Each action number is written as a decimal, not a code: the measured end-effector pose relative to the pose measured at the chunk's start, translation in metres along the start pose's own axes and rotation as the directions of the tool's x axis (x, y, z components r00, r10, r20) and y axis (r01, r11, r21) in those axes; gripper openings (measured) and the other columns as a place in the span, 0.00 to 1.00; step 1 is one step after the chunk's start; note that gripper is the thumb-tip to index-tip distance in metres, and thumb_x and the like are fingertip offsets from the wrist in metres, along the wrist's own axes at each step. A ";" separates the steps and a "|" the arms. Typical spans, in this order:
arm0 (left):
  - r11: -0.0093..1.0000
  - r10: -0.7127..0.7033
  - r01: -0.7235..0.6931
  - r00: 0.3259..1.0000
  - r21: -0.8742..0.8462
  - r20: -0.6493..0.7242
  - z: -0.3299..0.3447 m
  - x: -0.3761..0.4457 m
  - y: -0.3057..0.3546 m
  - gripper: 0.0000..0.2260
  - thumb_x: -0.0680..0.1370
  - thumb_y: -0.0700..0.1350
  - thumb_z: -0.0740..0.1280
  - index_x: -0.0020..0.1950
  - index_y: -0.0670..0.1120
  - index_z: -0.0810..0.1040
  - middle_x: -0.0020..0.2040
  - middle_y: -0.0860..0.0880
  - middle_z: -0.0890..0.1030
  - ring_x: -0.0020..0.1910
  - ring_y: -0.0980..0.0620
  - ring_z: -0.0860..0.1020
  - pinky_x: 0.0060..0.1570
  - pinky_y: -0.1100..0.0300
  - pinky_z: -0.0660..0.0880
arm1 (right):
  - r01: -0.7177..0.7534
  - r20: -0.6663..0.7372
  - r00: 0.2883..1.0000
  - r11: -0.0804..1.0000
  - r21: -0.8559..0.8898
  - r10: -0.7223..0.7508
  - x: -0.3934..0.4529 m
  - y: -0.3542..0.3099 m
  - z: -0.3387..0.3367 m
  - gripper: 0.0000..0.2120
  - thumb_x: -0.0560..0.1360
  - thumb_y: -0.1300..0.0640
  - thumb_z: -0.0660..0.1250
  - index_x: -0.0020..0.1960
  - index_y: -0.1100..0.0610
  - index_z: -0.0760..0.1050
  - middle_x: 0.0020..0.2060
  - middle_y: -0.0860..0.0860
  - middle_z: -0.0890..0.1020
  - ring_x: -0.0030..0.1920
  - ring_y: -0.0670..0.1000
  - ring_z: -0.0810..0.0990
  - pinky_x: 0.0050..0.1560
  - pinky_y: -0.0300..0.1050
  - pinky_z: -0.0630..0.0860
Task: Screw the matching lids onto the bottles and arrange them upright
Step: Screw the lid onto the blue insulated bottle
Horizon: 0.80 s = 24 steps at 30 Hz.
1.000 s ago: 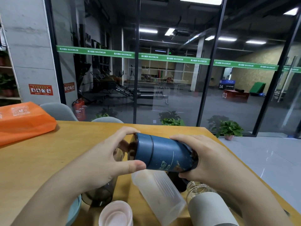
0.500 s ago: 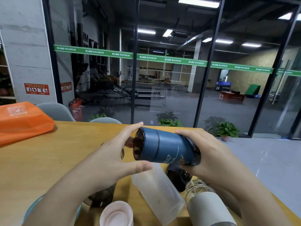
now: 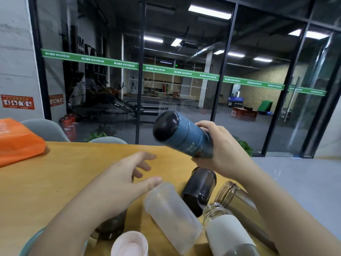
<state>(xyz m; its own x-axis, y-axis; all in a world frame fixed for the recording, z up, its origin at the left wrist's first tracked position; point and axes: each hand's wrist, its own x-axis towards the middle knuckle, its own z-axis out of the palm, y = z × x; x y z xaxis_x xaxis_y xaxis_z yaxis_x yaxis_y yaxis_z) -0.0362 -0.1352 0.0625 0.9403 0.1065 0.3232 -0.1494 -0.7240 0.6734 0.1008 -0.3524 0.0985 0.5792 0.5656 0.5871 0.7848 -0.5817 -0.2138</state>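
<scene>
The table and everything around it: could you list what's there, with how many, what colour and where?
Blue bottle: 1, dark blue, lid on, held tilted above the table.
Frosted bottle: 1, translucent white, lying near the front.
Dark bottle: 1, smoky black, lying beside the frosted one.
Sleeved bottle: 1, clear glass with white sleeve, open, front right.
Glass bottle: 1, clear brownish, lying far right.
Pink lid: 1, pale pink, front edge.
Bag: 1, orange, table's far left.
Table: 1, yellow wood.
Chairs: 2, grey, behind the table.
Left hand: open, over the table.
Right hand: grips the blue bottle.
</scene>
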 end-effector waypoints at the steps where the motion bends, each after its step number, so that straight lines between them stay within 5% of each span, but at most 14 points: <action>1: 1.000 -0.010 0.010 1.000 0.014 0.001 0.001 0.000 -0.001 0.13 0.72 0.60 0.67 0.53 0.70 0.68 0.53 0.64 0.76 0.53 0.65 0.75 0.57 0.62 0.73 | -0.015 0.003 1.000 1.000 -0.002 0.015 0.009 0.004 0.003 0.38 0.63 0.52 0.78 0.66 0.44 0.61 0.59 0.48 0.75 0.58 0.48 0.69 0.52 0.43 0.69; 7: 0.991 -0.063 0.058 0.997 0.118 0.041 0.001 0.001 -0.007 0.14 0.72 0.63 0.65 0.55 0.70 0.66 0.52 0.66 0.73 0.52 0.64 0.74 0.56 0.59 0.74 | -0.125 -0.051 0.990 0.983 0.135 0.133 0.048 0.024 0.034 0.38 0.64 0.54 0.77 0.67 0.51 0.61 0.58 0.50 0.77 0.56 0.53 0.76 0.54 0.54 0.78; 14: 0.980 -0.110 0.093 0.990 0.174 0.090 -0.005 -0.002 -0.011 0.16 0.72 0.64 0.64 0.57 0.69 0.65 0.52 0.64 0.73 0.52 0.63 0.74 0.56 0.60 0.74 | -0.347 -0.051 0.921 0.870 0.351 0.387 0.070 0.039 0.075 0.33 0.65 0.57 0.78 0.62 0.53 0.62 0.59 0.50 0.75 0.55 0.50 0.74 0.52 0.46 0.73; 24: 0.974 -0.133 0.111 0.986 0.199 0.100 -0.006 -0.001 -0.011 0.20 0.73 0.64 0.63 0.63 0.67 0.65 0.52 0.64 0.72 0.51 0.62 0.74 0.56 0.61 0.74 | -0.634 0.108 0.766 0.714 0.298 0.634 0.080 0.053 0.106 0.34 0.65 0.56 0.79 0.63 0.56 0.64 0.63 0.54 0.75 0.63 0.57 0.74 0.53 0.48 0.73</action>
<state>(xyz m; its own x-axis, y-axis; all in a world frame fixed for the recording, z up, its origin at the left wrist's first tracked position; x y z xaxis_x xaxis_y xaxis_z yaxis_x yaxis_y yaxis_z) -0.0378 -0.1234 0.0593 0.9777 0.1332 0.1624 0.0201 -0.8290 0.5589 0.2120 -0.2756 0.0514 0.9649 0.1270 0.2298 0.2592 -0.5999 -0.7569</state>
